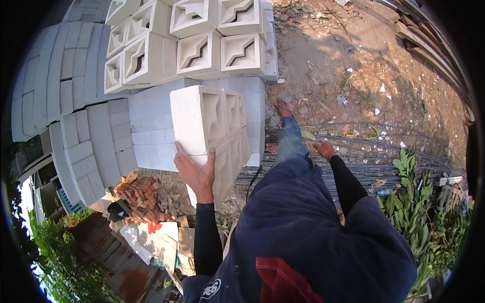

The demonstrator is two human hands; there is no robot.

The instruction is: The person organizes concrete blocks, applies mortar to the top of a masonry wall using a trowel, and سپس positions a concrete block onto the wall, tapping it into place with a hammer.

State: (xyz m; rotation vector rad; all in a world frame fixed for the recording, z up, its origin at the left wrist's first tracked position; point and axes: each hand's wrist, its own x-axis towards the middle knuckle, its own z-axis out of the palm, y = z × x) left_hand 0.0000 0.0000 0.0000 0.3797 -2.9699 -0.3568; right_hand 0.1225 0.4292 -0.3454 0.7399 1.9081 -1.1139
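Note:
A cream breeze block [194, 194] with a stepped cut-out pattern is under my left hand [194, 174]. The fingers lie along one edge of its narrow side, and the thumb reaches round to the patterned face. It stands close against another breeze block [189, 121] of the same kind, with several patterned cells showing to the right. Beside my right thigh, my right hand [324, 150] hangs with loosely bent fingers that are apart, and nothing shows in it. Part of the left palm's contact is hidden.
More breeze blocks [199, 53] are stacked ahead on pale grey blocks [154, 113]. Grey block stacks [91, 134] rise at the left. Thin metal rods [364, 169] lie across the ground by my feet. Red bricks [139, 197] are piled lower left; leafy branches [411, 212] lie right.

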